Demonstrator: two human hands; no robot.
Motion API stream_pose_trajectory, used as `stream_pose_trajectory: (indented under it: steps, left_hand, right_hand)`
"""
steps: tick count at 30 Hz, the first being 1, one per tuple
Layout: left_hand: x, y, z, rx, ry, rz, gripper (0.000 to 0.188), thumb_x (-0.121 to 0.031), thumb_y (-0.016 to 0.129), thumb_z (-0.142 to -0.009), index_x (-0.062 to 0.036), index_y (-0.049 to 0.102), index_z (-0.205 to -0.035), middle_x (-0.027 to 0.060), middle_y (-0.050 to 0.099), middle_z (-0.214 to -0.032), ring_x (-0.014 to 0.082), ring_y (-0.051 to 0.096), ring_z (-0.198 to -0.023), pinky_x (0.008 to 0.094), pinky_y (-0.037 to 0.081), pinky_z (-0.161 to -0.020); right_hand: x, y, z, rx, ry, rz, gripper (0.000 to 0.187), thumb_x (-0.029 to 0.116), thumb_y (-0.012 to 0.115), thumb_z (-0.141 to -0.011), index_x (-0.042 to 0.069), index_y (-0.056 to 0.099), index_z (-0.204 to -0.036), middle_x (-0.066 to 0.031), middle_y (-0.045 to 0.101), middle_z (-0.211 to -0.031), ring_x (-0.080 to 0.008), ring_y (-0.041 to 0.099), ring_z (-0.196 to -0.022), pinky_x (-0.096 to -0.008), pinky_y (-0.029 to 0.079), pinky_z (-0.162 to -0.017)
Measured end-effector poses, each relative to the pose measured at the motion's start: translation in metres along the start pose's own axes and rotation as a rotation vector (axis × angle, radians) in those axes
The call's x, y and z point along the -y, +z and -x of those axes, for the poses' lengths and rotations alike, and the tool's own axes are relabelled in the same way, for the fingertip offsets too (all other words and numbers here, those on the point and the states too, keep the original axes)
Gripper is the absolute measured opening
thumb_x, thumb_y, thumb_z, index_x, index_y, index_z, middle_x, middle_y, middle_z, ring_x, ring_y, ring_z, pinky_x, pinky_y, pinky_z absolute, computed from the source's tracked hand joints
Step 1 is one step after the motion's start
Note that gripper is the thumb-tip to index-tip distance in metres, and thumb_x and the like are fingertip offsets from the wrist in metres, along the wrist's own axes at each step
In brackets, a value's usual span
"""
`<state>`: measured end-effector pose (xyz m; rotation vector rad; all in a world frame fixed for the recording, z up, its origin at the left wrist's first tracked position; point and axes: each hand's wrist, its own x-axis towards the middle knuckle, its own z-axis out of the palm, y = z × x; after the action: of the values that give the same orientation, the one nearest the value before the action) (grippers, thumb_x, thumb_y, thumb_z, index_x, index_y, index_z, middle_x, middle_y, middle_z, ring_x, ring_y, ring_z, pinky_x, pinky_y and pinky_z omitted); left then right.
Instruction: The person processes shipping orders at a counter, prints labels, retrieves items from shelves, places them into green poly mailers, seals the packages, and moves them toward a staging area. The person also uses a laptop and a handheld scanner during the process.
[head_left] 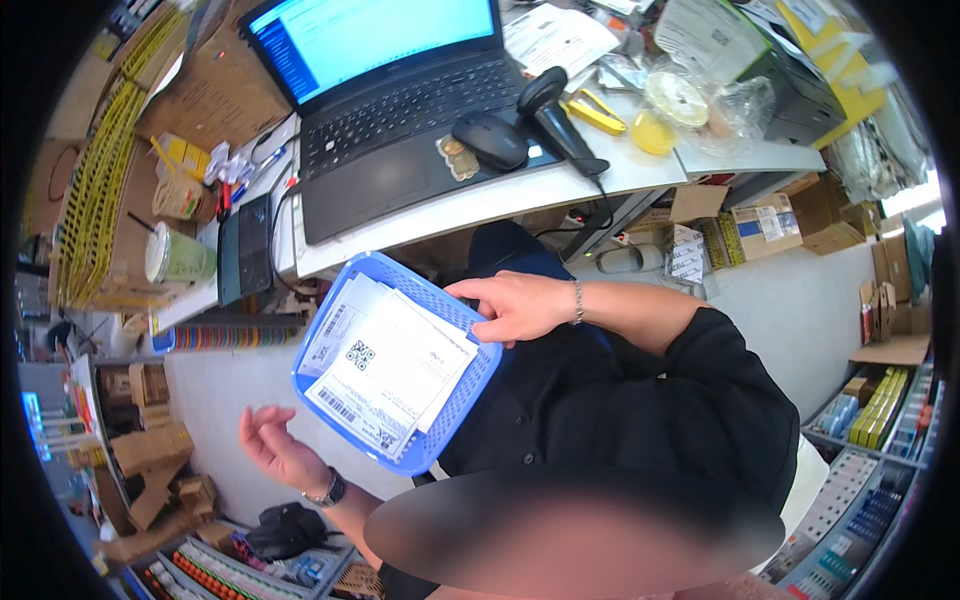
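A blue plastic basket (455, 405) with perforated sides hangs in front of my body, below the desk edge. Several white printed paper labels (390, 360) lie stacked inside it, some with barcodes and a square code. My right hand (520, 305), with a chain bracelet at the wrist, is closed on the basket's right rim, thumb over the top. To the left of the basket, apart from it, my left hand (280, 450) is open with loosely bent fingers and nothing in it. A dark watch (328, 489) is on that wrist.
On the white desk (390, 222) are an open laptop (400, 120), a black mouse (490, 139), a barcode scanner (556, 120) and a phone (244, 248). A green drink cup (180, 252) stands at the left edge. Cardboard boxes (160, 460) and stocked shelves (850, 500) surround me.
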<state>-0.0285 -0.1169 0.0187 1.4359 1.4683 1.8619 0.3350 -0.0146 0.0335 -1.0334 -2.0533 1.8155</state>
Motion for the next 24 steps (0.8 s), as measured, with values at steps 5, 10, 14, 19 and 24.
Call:
stream_pose_trajectory:
  steps: [5, 10, 14, 19, 24]
  left_hand:
    - [0.015, 0.003, -0.003, -0.096, -0.085, 0.157, 0.031, -0.016, 0.037, -0.101, -0.0012, 0.044, -0.127, 0.007, 0.06, -0.093, 0.0129, 0.052, -0.075, 0.0268, 0.044, -0.071]
    - [0.037, 0.028, 0.011, -0.053, -0.197, 0.156, 0.027, -0.015, 0.044, -0.099, -0.0022, 0.047, -0.123, 0.0056, 0.058, -0.092, 0.01, 0.052, -0.071, 0.0244, 0.045, -0.068]
    - [0.067, 0.052, 0.029, 0.023, -0.378, 0.074, 0.027, -0.014, 0.051, -0.097, -0.0018, 0.049, -0.12, 0.0062, 0.058, -0.089, 0.0089, 0.052, -0.066, 0.0232, 0.046, -0.062]
    - [0.128, 0.076, 0.072, 0.279, -0.535, -0.019, 0.027, -0.014, 0.056, -0.094, -0.0018, 0.05, -0.117, 0.0052, 0.059, -0.086, 0.0084, 0.054, -0.068, 0.0208, 0.047, -0.059]
    - [0.182, 0.084, 0.12, 0.377, -0.559, -0.239, 0.026, -0.015, 0.061, -0.091, -0.0025, 0.054, -0.113, 0.0021, 0.06, -0.08, 0.0084, 0.054, -0.066, 0.0221, 0.046, -0.058]
  right_hand:
    - [0.044, -0.058, 0.057, -0.121, -0.053, -0.185, 0.052, 0.009, 0.053, -0.088, 0.005, 0.042, -0.138, -0.007, 0.069, -0.081, -0.0078, 0.064, -0.063, -0.0234, 0.052, -0.055]
    - [0.078, -0.162, 0.106, -0.645, -0.169, 0.245, 0.043, 0.02, 0.062, -0.087, 0.0, 0.056, -0.124, -0.0036, 0.067, -0.084, -0.0051, 0.061, -0.065, -0.0191, 0.05, -0.057]
    - [0.141, -0.232, 0.141, -1.007, -0.19, 0.221, 0.025, 0.018, 0.054, -0.088, -0.001, 0.065, -0.1, -0.0084, 0.066, -0.072, -0.0128, 0.06, -0.05, -0.0247, 0.051, -0.046]
    - [0.164, -0.346, 0.167, -1.378, -0.143, 0.269, 0.021, 0.019, 0.055, -0.088, 0.001, 0.063, -0.081, -0.0089, 0.064, -0.068, -0.0157, 0.06, -0.05, -0.0261, 0.051, -0.046]
    - [0.151, -0.463, 0.153, -1.55, 0.01, 0.349, 0.025, 0.017, 0.052, -0.089, -0.001, 0.064, -0.077, -0.0137, 0.068, -0.072, -0.0199, 0.064, -0.051, -0.0302, 0.053, -0.045]
